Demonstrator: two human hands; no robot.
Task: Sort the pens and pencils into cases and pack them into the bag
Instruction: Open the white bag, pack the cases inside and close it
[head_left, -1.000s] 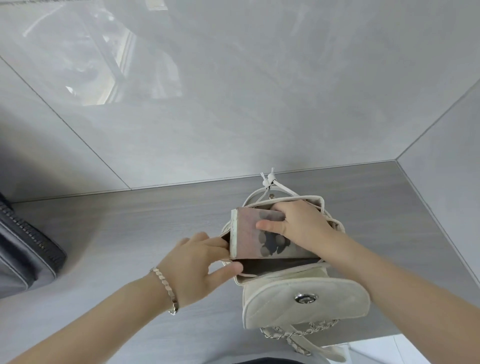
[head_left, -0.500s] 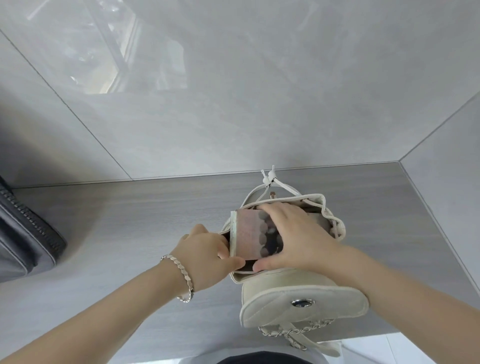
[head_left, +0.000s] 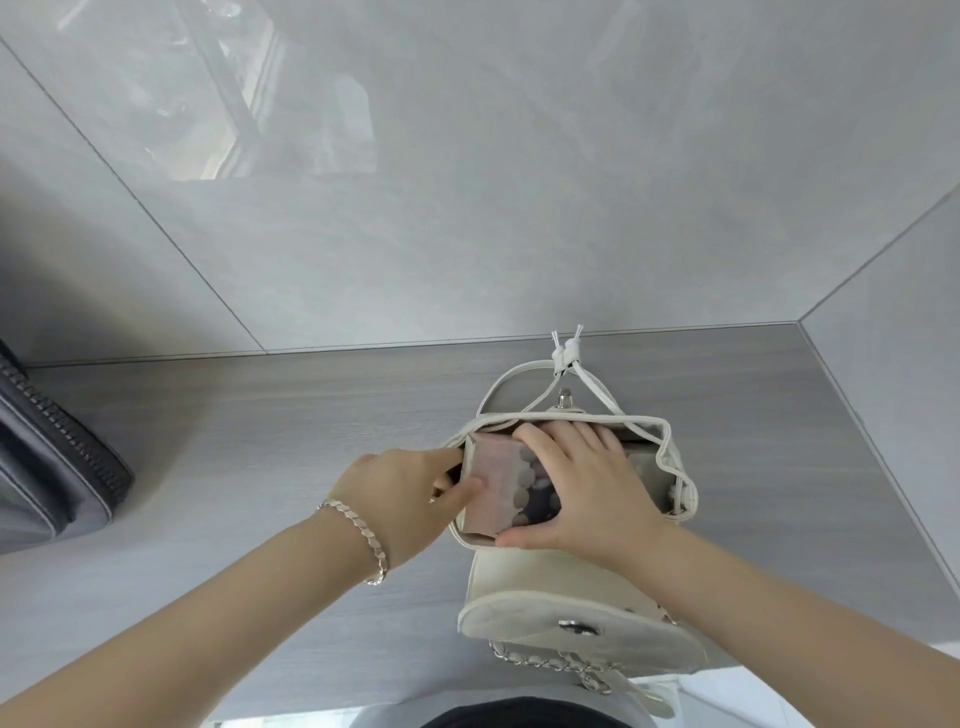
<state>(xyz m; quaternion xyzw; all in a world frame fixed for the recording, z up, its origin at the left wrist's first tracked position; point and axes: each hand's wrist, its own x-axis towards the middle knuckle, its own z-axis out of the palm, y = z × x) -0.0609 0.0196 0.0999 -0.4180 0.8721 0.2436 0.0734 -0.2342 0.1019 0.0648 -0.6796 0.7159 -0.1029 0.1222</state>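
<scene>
The case (head_left: 496, 480), pink with a scalloped pattern, now sits deeper in the mouth of the bag (head_left: 540, 577) than a second ago, when most of its face stood above the rim. The right hand (head_left: 587, 483) has shifted from holding the upper edge to lying spread across the face, fingers straight, thumb along the near edge, pressing downward. The left hand (head_left: 400, 491) grips the bag's left rim, fingers curled into the opening and thumb touching the case.

Judgement: insertion is partly complete, and the case still needs seating before the flap (head_left: 576, 631) can close.

The case's contents cannot be read; only dark shapes show through one part. The bag interior beside the case shows pale lining, and whether anything else lies below cannot be told. The bag stands on the counter (head_left: 249, 447), drawstring (head_left: 566, 356) loose. A dark zipped bag (head_left: 52, 467) lies well apart at the left edge.
</scene>
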